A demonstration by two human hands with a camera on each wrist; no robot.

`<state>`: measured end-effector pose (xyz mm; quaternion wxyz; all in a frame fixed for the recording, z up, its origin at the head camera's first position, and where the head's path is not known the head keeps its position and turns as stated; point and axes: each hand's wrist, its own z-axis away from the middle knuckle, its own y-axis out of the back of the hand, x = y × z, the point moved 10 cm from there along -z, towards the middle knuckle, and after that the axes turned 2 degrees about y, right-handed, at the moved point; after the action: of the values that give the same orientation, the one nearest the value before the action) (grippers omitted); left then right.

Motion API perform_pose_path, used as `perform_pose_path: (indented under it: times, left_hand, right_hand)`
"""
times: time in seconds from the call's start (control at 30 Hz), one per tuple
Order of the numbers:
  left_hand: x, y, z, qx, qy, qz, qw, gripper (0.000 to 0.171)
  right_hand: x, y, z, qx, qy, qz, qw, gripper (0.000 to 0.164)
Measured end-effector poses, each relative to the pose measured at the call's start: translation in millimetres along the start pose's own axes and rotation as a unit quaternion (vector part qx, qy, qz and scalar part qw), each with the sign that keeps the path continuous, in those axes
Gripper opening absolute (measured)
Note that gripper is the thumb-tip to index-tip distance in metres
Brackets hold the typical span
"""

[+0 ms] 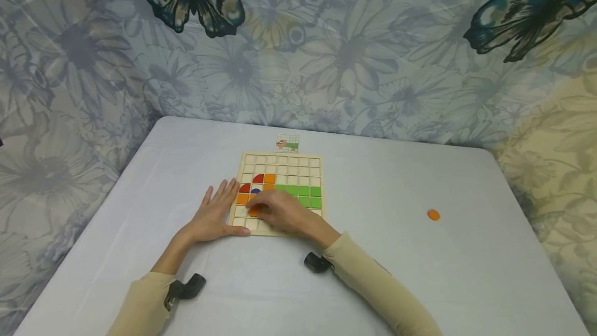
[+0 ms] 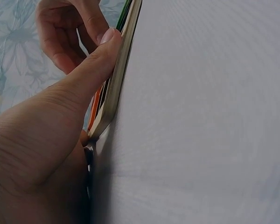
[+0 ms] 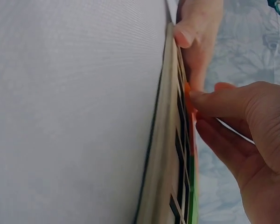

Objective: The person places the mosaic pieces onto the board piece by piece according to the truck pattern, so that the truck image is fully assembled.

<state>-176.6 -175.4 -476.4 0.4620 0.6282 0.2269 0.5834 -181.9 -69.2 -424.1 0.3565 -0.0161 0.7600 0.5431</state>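
A wooden grid board point(image 1: 304, 171) lies flat on the table. My left hand point(image 1: 212, 218) rests against its left side with fingers straight and spread. Its thumb point(image 2: 100, 56) lies on the board's near edge. Over the lower left squares, my right hand point(image 1: 284, 212) pinches an orange rounded piece point(image 1: 254, 212) between thumb and fingertips, close over the grid. Red quarter-round pieces point(image 1: 258, 178), orange squares point(image 1: 269, 178), a blue rounded piece point(image 1: 255, 191) and a row pair of green squares point(image 1: 303, 191) sit in the grid. My right hand covers part of the middle rows.
Behind the board lies a small pattern card point(image 1: 286, 143) with a coloured grid picture. A loose orange disc point(image 1: 434, 214) lies far to the right on the white tablecloth point(image 1: 373, 253). Floral fabric point(image 1: 350, 66) with butterflies rises behind the table.
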Motion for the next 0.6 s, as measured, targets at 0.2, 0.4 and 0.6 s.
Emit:
perform_pose_path:
  times: [0.2,0.4,0.6]
  left_hand:
    - [-0.9,1.7,1.3,0.009,-0.005,-0.003,0.9999,0.123]
    - [-1.1,1.2,1.1,0.009,-0.004,-0.003,0.9999,0.124]
    - [0.5,0.7,-0.1,0.008,-0.005,-0.004,0.9999,0.125]
  right_hand:
    - [5,13,7,0.01,-0.023,-0.01,1.0,0.025]
    - [10,29,17,0.029,-0.023,-0.002,0.999,0.027]
    - [23,47,35,0.055,-0.047,-0.013,0.997,0.026]
